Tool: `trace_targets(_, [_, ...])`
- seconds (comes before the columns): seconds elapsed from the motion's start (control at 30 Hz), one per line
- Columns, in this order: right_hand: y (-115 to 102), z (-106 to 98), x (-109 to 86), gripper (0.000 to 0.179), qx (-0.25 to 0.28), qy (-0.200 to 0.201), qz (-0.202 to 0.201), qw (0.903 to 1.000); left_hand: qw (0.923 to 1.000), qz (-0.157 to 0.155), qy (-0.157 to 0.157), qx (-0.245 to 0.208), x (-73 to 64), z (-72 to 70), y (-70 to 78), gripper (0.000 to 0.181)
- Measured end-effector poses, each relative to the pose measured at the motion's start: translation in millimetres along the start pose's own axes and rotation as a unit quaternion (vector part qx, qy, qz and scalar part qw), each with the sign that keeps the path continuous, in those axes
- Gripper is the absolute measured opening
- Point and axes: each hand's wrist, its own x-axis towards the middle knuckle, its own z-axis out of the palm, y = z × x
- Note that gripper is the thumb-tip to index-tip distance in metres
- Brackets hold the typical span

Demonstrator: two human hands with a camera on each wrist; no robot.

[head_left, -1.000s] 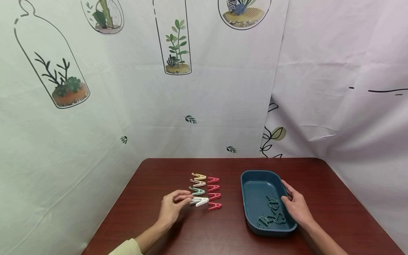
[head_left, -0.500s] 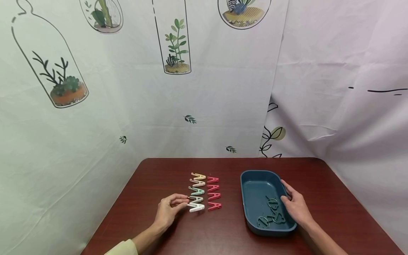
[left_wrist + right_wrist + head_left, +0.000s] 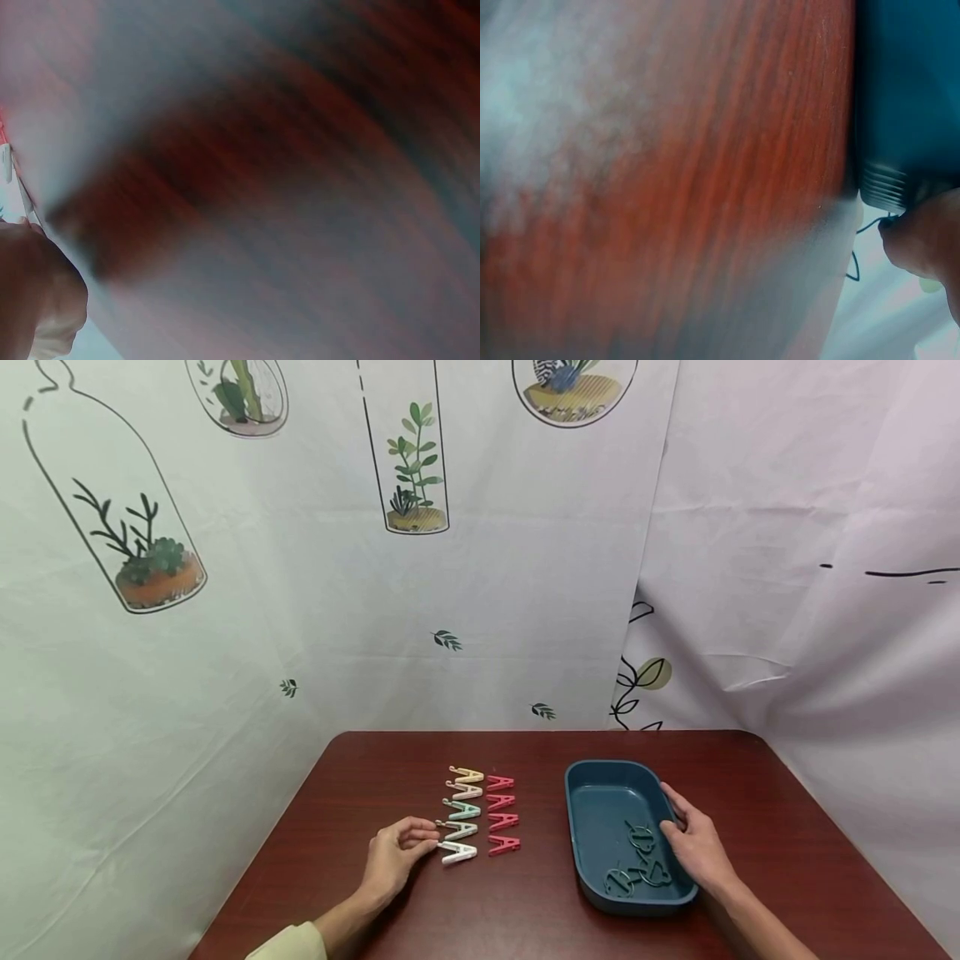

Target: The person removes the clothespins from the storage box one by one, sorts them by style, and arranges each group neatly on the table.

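Note:
My left hand [image 3: 392, 858] pinches the hook end of a white clothespin [image 3: 459, 852], the nearest in a column on the table. Beyond it lie a pale grey-green clothespin [image 3: 460, 830], a mint one [image 3: 463, 810], a cream one [image 3: 467, 791] and a yellow one [image 3: 468, 774]. To their right is a column of red clothespins [image 3: 504, 844]. My right hand [image 3: 699, 843] grips the right wall of a blue tray [image 3: 577, 852], thumb over the rim. Inside the tray lie several dark green pieces with round and angular outlines [image 3: 651, 872]; their kind is unclear.
The dark red-brown wooden table [image 3: 525, 927] has rounded far corners. Behind and beside it hangs a pale cloth [image 3: 525, 610] printed with plants in jars. Bare tabletop lies between the red clothespins and the tray.
My left hand brought the white clothespin toward me and left, down below the grey-green one, which it had overlapped. It then shifted slightly left. My right hand and the tray stayed put.

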Motion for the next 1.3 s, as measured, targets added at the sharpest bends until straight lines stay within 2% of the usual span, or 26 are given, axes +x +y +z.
trace_targets(0.2, [-0.2,0.0,-0.3,0.063,0.001,0.002,0.001,1.0,0.9996,-0.027,-0.01,0.008,0.3,1.1,-0.3,0.023])
trace_targets(0.47, [-0.1,0.1,-0.2,0.063,0.006,0.001,-0.001,1.0,0.9998,-0.013,-0.004,0.012,-1.5,2.5,-1.2,0.022])
trace_targets(0.7, [-0.1,-0.4,-0.1,0.063,0.005,-0.003,-0.001,1.0,0.9998,-0.02,-0.007,-0.007,-2.4,1.8,-1.3,0.022])
trace_targets(1.3, [-0.3,-0.5,-0.4,0.063,-0.002,0.003,-0.006,1.0,0.9998,-0.017,-0.005,-0.001,-3.5,2.0,-1.0,0.021])
